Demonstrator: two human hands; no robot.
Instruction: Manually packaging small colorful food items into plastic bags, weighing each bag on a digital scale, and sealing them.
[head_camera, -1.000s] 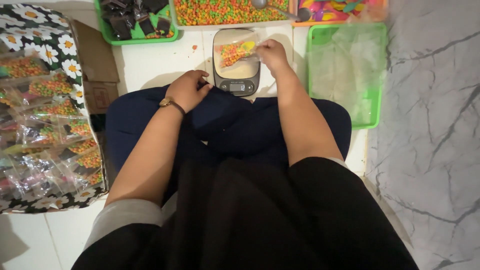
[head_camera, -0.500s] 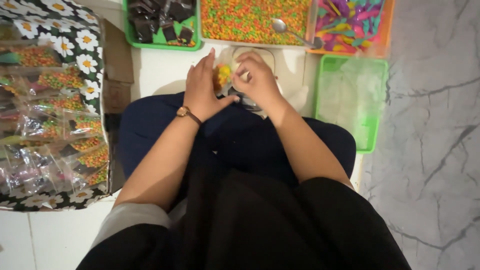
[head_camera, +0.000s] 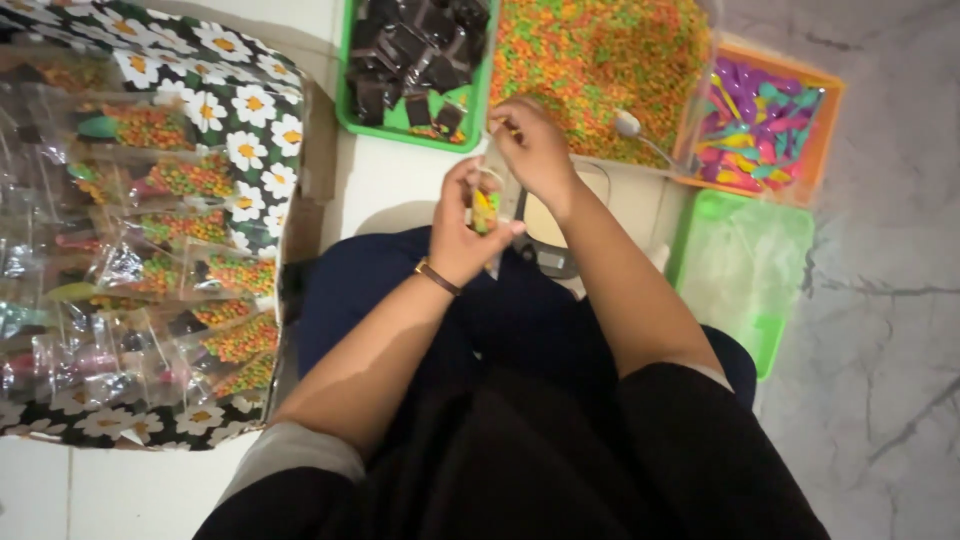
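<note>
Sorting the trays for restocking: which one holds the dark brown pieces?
The green tray at the top left; the others hold orange-green bits, colourful spoons, or clear bags.

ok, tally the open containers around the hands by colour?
Green tray of dark pieces: 1
Green tray with clear bags: 1
Orange tray of coloured spoons: 1
Clear bin of orange-green bits: 1
Total: 4
Left hand and right hand hold a small filled bag between them.
</note>
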